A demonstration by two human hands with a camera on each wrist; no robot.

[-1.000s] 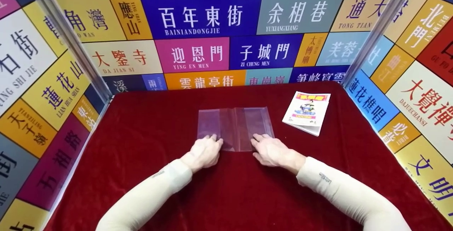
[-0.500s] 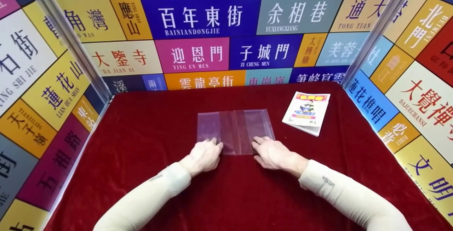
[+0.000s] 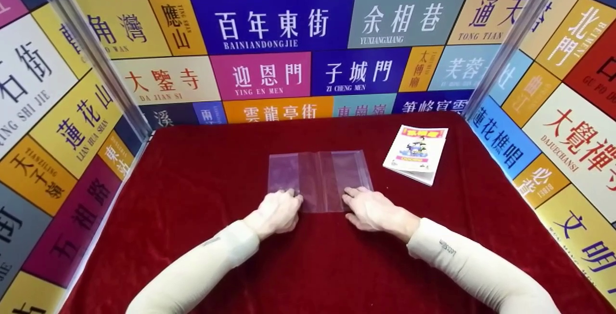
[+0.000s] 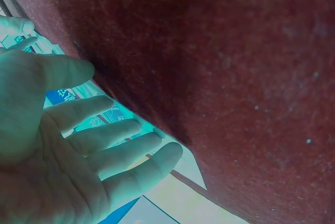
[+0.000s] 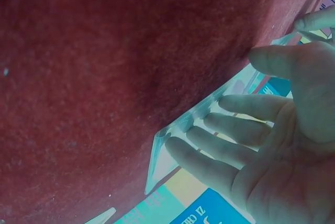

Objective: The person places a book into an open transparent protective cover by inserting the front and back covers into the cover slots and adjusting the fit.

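A clear plastic book cover [image 3: 320, 174] lies flat on the red velvet table [image 3: 202, 169], its flaps folded in. My left hand [image 3: 288, 199] rests with straight fingers on the cover's near left corner. My right hand [image 3: 357, 198] rests the same way on the near right corner. In the left wrist view the left hand [image 4: 89, 145] shows a spread palm and straight fingers against the cloth [image 4: 235, 77]. The right wrist view shows the right hand's fingers [image 5: 220, 135] lying straight on the cover's edge [image 5: 165, 156]. Neither hand grips anything.
A thin booklet [image 3: 417, 152] with a colourful cover lies at the back right of the table. Walls of coloured sign panels [image 3: 269, 25] close in the table at the back, left and right.
Both hands and the plastic cover under them have slid a little toward me. The booklet has stayed where it was.
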